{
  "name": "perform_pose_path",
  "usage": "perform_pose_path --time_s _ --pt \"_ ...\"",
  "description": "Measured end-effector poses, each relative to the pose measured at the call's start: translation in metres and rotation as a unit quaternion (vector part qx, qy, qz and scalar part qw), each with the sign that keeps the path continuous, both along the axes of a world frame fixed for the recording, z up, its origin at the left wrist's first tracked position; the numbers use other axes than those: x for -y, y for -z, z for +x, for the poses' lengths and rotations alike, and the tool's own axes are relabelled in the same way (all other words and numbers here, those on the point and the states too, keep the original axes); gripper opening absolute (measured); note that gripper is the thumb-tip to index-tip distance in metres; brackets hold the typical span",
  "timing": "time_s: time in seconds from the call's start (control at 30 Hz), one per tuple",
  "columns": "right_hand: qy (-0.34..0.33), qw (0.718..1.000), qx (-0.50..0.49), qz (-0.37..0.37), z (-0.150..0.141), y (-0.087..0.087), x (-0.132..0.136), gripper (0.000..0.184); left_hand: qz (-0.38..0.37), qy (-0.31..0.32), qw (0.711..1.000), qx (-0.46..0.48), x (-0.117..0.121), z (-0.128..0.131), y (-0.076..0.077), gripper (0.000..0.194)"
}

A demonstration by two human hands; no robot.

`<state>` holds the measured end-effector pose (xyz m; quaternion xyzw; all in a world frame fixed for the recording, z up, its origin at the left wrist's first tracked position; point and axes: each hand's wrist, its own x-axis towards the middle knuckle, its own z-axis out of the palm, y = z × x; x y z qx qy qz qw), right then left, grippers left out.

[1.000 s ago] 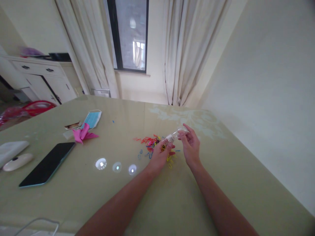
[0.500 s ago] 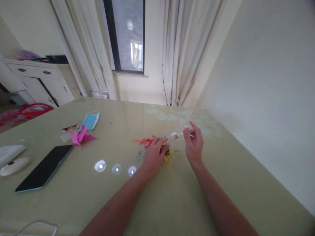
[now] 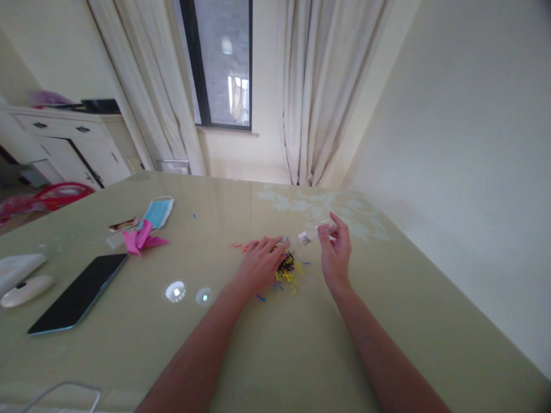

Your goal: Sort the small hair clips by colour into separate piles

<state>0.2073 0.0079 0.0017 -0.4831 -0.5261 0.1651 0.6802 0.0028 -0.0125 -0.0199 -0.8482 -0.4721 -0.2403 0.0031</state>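
Observation:
A loose pile of small coloured rubber bands, black and yellow at its near side and red at its far left, lies on the table. My left hand rests palm down over the pile's left part, fingers stretched out, hiding some of the bands. Just right of the pile, my right hand grips a clear plastic bottle between thumb and fingers. The bottle lies tilted sideways, its end with a small white label pointing left towards the bands. Whether anything is inside it I cannot tell.
On the left of the glossy table lie a black-screened tablet, a pink folded paper piece, a blue face mask and a white mouse-shaped object. A white cable lies at the front left. A wall runs along the right.
My left hand has slid left over the bands, with its fingers spreading and more black and yellow bands showing. My right hand and the bottle have shifted slightly left.

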Motion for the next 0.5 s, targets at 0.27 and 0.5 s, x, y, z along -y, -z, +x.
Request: perform_pose_path --time_s 0.27,0.5 --pt "-0.009 0.999 -0.031 -0.033 -0.001 0.025 -0.013 0.058 -0.009 0.014 0.998 0.059 -0.006 -0.014 0.006 0.039" --pt "-0.001 0.998 -0.025 -0.054 -0.007 0.045 -0.022 0.053 -0.043 -0.251 0.963 0.091 -0.039 -0.053 0.021 0.049"
